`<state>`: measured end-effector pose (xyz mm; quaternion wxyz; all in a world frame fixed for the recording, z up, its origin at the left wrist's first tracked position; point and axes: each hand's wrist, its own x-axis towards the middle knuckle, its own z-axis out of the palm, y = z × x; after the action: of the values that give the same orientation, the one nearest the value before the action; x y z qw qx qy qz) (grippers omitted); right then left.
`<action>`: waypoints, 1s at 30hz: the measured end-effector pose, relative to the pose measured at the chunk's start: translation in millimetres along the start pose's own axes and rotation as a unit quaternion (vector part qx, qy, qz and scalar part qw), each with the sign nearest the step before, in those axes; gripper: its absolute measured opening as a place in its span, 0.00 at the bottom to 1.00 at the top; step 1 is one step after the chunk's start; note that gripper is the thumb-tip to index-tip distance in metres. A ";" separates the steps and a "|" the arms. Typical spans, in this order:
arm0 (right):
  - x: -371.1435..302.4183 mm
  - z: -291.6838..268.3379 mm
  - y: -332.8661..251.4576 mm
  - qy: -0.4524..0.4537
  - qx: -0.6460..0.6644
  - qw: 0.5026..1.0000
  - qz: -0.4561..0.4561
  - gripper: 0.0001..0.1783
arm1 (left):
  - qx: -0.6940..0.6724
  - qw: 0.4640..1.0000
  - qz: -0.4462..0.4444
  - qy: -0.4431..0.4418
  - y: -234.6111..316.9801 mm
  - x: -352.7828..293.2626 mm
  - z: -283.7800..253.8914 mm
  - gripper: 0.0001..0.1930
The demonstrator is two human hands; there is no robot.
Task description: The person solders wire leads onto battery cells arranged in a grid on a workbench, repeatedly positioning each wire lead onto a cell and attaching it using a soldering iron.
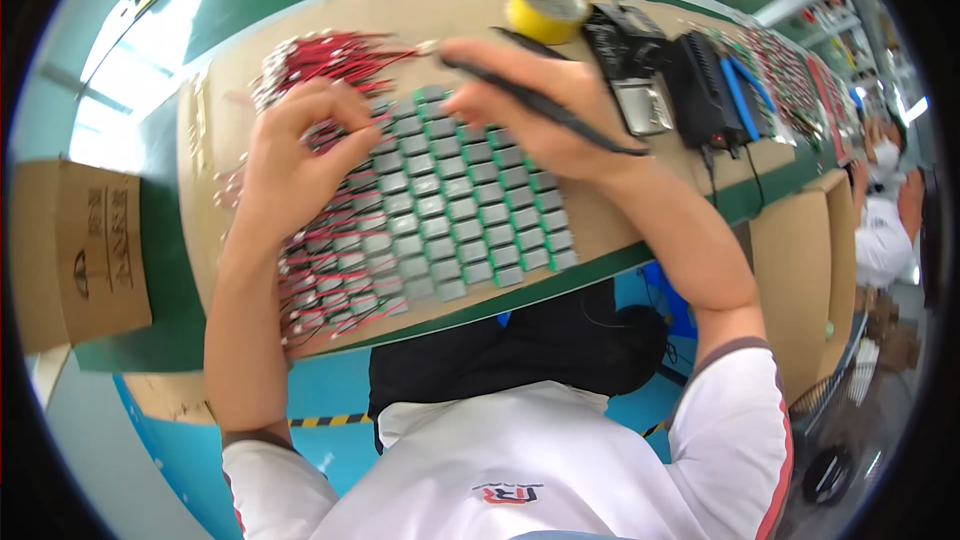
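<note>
Grey, box-shaped blocks [430, 206] stood in close slanting rows on a beige sheet [620, 230], green showing between them, the nearest just inside the near edge of the green tabletop [165, 230]. Red and black wires [330, 290] with pale ends lay over the left-hand blocks. The left hand [300, 145] was above these, thumb and index fingertips brought together; I could not tell whether they pinched a wire. Over the far rows, the right hand [560, 145] had its fingers curled around a black pen-shaped tool [545, 106]. A bunch of red wires [330, 52] lay beyond the left hand, toward the far left corner.

Near the far edge stood a roll of yellow tape [547, 8], with a black device [625, 40] beside it and a black case [700, 90] farther right. Of 2 cardboard boxes, 1, closed [75, 250], sat by the left edge; the other, open [795, 270], stood beside the near right corner, its contents indistinct.
</note>
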<state>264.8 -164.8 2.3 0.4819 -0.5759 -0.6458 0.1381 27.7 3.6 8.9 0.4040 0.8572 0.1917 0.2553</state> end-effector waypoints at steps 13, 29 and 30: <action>-39.0 -15.3 19.0 0.048 0.271 0.958 0.080 0.15 | 0.041 0.999 -0.013 -0.025 -10.5 1.2 5.6 0.07; -38.2 -13.4 17.6 0.004 0.211 0.975 0.075 0.13 | 0.062 0.996 -0.024 -0.056 -5.9 0.5 5.4 0.05; -38.2 -13.0 17.4 0.005 0.213 0.974 0.075 0.13 | 0.059 0.996 -0.025 -0.055 -5.9 0.3 5.6 0.05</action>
<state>280.7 -198.1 -21.7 0.5846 -0.5077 -0.5540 0.3058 30.5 4.0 1.3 0.3685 0.8874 0.2053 0.1858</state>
